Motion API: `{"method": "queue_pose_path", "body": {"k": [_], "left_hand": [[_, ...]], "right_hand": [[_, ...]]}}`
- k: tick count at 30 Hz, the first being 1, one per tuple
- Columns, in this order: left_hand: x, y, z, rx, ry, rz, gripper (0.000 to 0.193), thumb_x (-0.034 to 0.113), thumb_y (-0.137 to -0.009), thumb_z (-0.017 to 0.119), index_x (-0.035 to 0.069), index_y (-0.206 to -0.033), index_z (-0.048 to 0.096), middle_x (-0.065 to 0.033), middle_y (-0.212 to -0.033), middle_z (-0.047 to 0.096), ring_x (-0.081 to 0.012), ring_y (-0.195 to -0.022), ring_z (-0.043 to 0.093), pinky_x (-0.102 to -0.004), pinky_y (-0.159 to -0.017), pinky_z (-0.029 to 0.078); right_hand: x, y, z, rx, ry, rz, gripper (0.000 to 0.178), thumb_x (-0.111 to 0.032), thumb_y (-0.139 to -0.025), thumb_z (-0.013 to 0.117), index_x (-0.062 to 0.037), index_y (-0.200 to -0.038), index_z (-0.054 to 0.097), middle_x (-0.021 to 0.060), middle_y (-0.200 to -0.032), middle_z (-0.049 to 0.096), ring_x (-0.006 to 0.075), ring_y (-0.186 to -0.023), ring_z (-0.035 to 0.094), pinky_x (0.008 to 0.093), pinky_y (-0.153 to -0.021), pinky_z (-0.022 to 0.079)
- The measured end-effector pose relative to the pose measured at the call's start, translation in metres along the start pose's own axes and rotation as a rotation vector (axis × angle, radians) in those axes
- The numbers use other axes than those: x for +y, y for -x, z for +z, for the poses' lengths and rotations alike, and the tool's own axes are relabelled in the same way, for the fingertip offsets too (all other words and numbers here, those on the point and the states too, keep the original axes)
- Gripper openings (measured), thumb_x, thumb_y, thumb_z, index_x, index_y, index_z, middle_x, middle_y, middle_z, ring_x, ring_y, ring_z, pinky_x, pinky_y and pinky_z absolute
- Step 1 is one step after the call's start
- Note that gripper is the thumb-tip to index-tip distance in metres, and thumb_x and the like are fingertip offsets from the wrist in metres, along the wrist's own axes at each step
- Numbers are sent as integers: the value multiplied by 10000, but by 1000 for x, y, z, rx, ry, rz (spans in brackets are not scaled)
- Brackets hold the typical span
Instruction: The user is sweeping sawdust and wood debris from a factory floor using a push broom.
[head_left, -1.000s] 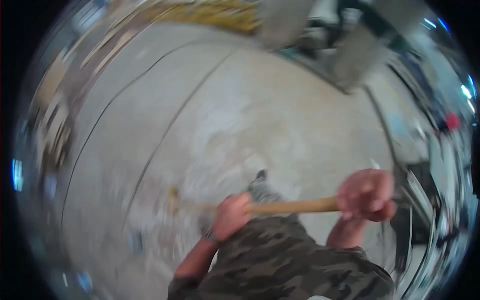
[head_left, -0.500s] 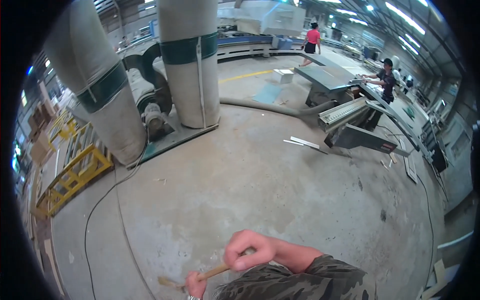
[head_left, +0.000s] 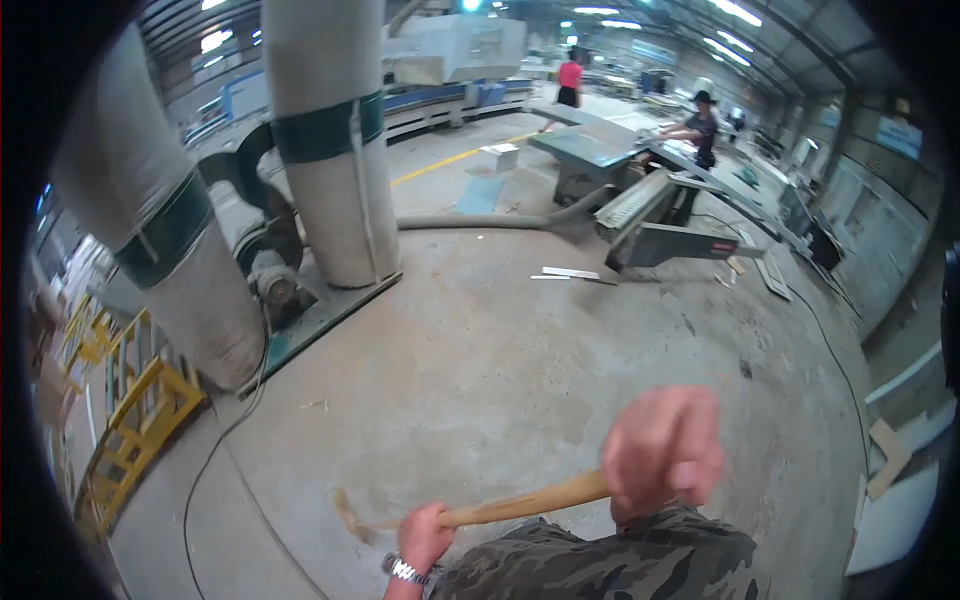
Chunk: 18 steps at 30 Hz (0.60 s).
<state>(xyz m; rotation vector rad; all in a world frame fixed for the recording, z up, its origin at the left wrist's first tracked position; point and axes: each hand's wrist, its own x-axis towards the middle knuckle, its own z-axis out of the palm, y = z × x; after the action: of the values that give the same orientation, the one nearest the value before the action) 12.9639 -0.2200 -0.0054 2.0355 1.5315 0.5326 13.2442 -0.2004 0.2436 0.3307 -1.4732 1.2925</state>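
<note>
My left hand, with a metal band at its wrist, is closed around a long pale wooden handle low in front of me. My right hand, smeared by motion, is a fist around the handle's upper end. Beyond my left hand the handle ends in a tan, blurred head close to the floor; its kind cannot be made out. Camouflage cloth covers my body below.
Two tall dust-collector bags stand at the left beside a yellow roller frame. A hose runs to a sliding table saw, where a person works. White strips and a black cable lie on the concrete floor.
My right hand has moved right and up, away from my left hand, and more of the handle shows between them. My view has turned to the right.
</note>
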Motion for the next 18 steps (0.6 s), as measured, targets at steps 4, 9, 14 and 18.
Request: {"method": "queue_pose_path", "body": {"k": [4,9,14,18], "left_hand": [[-110,43,-36,103,-109,-122,114,141,-711,684,66,-659,615,-173,-711,624,-396,-709,602,-467,-631,488],[-261,75,-41,18,-233,-249,72,114,-716,676,52,-701,643,-188,-761,641,-394,-772,619,-457,-697,508],[-317,-1,33,-133,-180,-368,151,145,-808,545,45,-866,643,-213,-871,633,-409,-864,603,-500,-749,473],[-195,-64,16,6,80,-41,49,73,-717,624,78,-765,631,-166,-805,621,-367,-795,613,-467,-690,483]], "right_hand": [[77,5,49,217,-22,379,245,-111,-771,721,54,-940,656,111,-733,627,165,-624,597,278,-536,458],[179,44,62,193,101,785,226,-105,-820,686,34,-996,656,97,-788,658,170,-675,617,296,-599,475],[215,52,61,306,528,887,137,-59,-781,666,-4,-903,696,115,-920,698,170,-720,648,274,-639,503],[166,18,45,457,668,364,56,-42,-799,571,-18,-808,621,74,-660,578,196,-442,478,321,-453,409]]}}
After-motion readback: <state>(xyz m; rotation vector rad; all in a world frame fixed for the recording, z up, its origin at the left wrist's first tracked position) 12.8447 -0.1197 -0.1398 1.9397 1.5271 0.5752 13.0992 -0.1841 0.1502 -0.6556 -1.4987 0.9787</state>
